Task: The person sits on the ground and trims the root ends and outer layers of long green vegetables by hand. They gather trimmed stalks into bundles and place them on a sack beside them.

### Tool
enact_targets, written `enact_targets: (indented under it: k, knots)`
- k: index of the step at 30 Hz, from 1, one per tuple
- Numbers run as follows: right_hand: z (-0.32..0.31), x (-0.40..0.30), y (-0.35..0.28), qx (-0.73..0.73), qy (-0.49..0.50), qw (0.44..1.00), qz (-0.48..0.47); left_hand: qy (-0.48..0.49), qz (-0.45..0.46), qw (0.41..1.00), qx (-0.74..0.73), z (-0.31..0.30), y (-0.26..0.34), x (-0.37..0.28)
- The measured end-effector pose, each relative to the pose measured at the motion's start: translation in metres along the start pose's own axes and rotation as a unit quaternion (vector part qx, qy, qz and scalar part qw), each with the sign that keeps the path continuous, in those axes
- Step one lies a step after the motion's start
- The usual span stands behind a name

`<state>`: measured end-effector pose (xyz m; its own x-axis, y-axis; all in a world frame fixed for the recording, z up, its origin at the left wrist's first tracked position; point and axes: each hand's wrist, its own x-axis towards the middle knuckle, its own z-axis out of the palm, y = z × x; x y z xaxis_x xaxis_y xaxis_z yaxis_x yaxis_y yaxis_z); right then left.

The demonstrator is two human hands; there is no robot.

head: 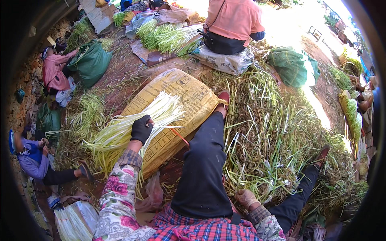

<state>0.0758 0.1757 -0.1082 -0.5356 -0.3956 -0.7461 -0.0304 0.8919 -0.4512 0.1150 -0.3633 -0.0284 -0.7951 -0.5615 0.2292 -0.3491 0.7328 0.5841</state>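
Observation:
My left hand [141,129], in a black glove with bare fingertips, rests on a spread bunch of pale yellow-white leafy stalks [162,110]. The stalks lie across a yellow woven sack [193,99] printed with dark writing, their greener ends hanging over its left side. An orange-red strip [180,137] lies on the sack's near side, close to my knee. My right hand [246,198], in a pale thin glove, is low beside my thigh, at the edge of a heap of loose green and dried leaves [265,135]; its fingers are curled, and whether they hold anything is unclear.
A person in a pink top [233,18] sits on a white sack [224,60] ahead, beside piled stalks [169,34]. Two people sit at left near a green sack [96,63]. Tied stalks [72,223] lie at lower left. Another green sack [291,66] stands beyond the heap.

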Motion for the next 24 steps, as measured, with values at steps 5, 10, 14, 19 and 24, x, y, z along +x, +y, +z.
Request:
enact_targets:
  k: [5,10,14,19,24]
  knots:
    - [0.005,0.005,0.005,0.023,-0.003,1.0,0.007,-0.036,0.032,0.994,-0.094,0.018,0.016,-0.026]
    - [0.004,-0.001,0.001,0.029,0.006,0.999,0.012,-0.012,0.071,0.997,-0.029,0.004,0.054,-0.047]
    - [0.006,-0.003,0.001,0.031,0.004,0.999,0.008,-0.034,0.092,0.993,-0.073,0.004,0.075,-0.053]
    - [0.01,0.005,0.01,0.005,-0.001,1.0,0.002,-0.074,0.061,0.969,-0.229,0.004,0.158,-0.069]
    - [0.008,0.003,0.022,0.019,0.018,0.999,-0.019,-0.031,0.155,0.937,-0.313,-0.026,0.236,-0.114]
